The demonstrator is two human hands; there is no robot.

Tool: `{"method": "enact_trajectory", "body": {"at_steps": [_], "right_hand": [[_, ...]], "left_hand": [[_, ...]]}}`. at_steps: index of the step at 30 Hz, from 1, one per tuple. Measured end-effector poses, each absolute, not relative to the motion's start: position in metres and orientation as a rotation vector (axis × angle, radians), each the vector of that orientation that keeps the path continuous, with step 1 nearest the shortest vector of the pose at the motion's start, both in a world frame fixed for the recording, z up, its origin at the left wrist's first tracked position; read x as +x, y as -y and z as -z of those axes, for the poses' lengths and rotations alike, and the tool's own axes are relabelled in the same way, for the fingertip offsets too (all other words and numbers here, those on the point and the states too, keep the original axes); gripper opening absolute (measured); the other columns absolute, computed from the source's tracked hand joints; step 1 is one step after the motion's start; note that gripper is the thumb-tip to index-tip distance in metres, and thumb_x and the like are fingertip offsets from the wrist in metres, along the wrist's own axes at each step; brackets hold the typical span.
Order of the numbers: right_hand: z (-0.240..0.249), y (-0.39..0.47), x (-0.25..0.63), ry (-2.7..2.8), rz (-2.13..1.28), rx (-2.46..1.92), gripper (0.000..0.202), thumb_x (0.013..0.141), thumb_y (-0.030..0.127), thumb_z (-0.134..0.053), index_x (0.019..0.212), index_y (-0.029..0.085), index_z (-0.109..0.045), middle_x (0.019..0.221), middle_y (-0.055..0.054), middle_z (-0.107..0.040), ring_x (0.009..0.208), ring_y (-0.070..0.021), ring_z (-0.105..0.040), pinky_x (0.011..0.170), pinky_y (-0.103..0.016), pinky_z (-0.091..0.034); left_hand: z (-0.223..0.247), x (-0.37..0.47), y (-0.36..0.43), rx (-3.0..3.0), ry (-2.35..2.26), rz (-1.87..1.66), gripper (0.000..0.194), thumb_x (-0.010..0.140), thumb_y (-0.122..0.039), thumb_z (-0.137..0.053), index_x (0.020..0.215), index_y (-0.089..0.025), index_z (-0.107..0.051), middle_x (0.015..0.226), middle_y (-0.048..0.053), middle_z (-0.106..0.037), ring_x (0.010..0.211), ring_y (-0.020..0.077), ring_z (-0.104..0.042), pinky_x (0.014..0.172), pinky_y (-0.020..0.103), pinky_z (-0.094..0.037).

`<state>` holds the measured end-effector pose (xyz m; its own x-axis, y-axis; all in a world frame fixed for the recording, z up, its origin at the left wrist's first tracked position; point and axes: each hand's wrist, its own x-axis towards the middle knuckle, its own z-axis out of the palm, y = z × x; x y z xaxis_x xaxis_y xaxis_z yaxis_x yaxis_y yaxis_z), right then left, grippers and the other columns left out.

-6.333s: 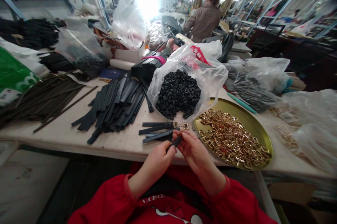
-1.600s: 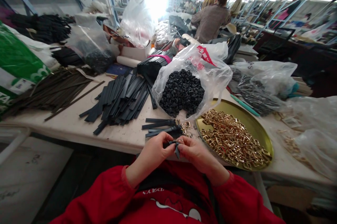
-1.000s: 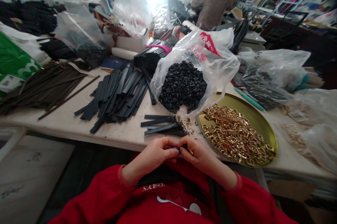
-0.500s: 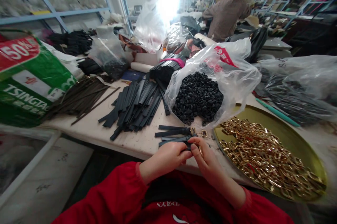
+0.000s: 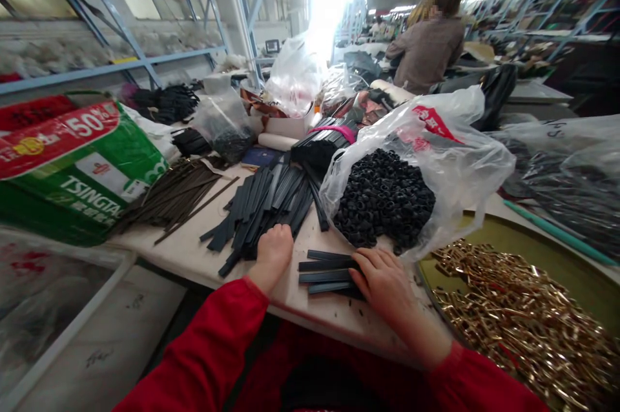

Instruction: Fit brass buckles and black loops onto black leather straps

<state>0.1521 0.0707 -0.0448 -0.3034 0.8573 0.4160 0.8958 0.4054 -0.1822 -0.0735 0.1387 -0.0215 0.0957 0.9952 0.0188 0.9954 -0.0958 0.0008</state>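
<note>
My left hand point(image 5: 275, 250) is closed at the near right edge of a pile of black flat straps point(image 5: 261, 195). Its fingertips are turned away from me, so what they grip is hidden. To the right, my right hand point(image 5: 385, 279) lies over the right ends of a short row of black straps point(image 5: 327, 276). Its thumb and fingers are apart and rest on the straps; the palm hides the ends beneath it. Just beyond this hand, a clear plastic bag point(image 5: 465, 160) holds many small black loops point(image 5: 385, 199).
A gold-coloured round tray point(image 5: 547, 237) full of gold metal buckles point(image 5: 523, 309) stands at right. Brown strips point(image 5: 181, 195) and a green bag point(image 5: 92, 192) are at left. A turquoise stick point(image 5: 557, 231) lies behind the tray. Another person point(image 5: 429, 44) stands farther back.
My hands were together on a black strap with a gold buckle; now they are apart. My left hand has moved to the strap pile, my right onto the row. The view has shifted.
</note>
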Motion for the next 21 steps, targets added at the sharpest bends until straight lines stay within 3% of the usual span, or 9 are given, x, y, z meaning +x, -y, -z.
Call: {"method": "enact_trajectory", "body": {"at_steps": [7, 12, 16, 18, 21], "right_hand": [[0.032, -0.063, 0.157, 2.173, 0.054, -1.441, 0.024, 0.085, 0.028, -0.047, 0.101, 0.019, -0.062, 0.103, -0.009, -0.064, 0.098, -0.0240, -0.054, 0.091, -0.042, -0.038], [0.017, -0.052, 0.159, 2.074, 0.085, -1.456, 0.029, 0.086, 0.026, -0.046, 0.111, 0.017, -0.057, 0.111, -0.012, -0.059, 0.100, -0.0235, -0.054, 0.087, -0.038, -0.040], [-0.004, -0.045, 0.155, 2.104, 0.264, -1.427, 0.037, 0.085, 0.028, -0.049, 0.122, 0.024, -0.050, 0.128, -0.012, -0.049, 0.111, -0.0255, -0.047, 0.097, -0.044, -0.029], [-0.013, -0.044, 0.153, 2.224, 0.219, -1.370, 0.028, 0.085, 0.028, -0.050, 0.112, 0.028, -0.057, 0.114, -0.008, -0.059, 0.108, -0.0241, -0.048, 0.100, -0.045, -0.023], [-0.014, -0.042, 0.152, 2.276, -0.083, -1.371, 0.017, 0.087, 0.026, -0.047, 0.088, 0.024, -0.064, 0.080, -0.004, -0.066, 0.084, -0.0193, -0.056, 0.089, -0.038, -0.032]], "left_hand": [[0.025, -0.078, -0.127, -2.278, 2.187, 0.113, 0.021, 0.082, -0.020, -0.048, 0.100, -0.011, -0.053, 0.097, 0.014, -0.057, 0.091, 0.0235, -0.057, 0.076, 0.032, -0.045], [0.010, -0.080, -0.110, -2.393, 2.157, 0.234, 0.016, 0.083, -0.023, -0.046, 0.088, -0.014, -0.058, 0.090, 0.009, -0.060, 0.086, 0.0189, -0.059, 0.077, 0.027, -0.043], [-0.018, -0.069, -0.075, -2.764, 1.922, 0.489, 0.016, 0.084, -0.026, -0.044, 0.085, -0.018, -0.058, 0.089, 0.005, -0.060, 0.081, 0.0160, -0.058, 0.073, 0.025, -0.042], [-0.034, -0.067, -0.062, -2.975, 1.815, 0.564, 0.013, 0.081, -0.024, -0.048, 0.081, -0.019, -0.059, 0.083, 0.003, -0.061, 0.076, 0.0153, -0.057, 0.068, 0.024, -0.042], [-0.051, -0.073, -0.058, -3.063, 1.956, 0.712, 0.009, 0.074, -0.025, -0.054, 0.074, -0.019, -0.061, 0.073, 0.001, -0.062, 0.069, 0.0145, -0.056, 0.063, 0.023, -0.040]]}}
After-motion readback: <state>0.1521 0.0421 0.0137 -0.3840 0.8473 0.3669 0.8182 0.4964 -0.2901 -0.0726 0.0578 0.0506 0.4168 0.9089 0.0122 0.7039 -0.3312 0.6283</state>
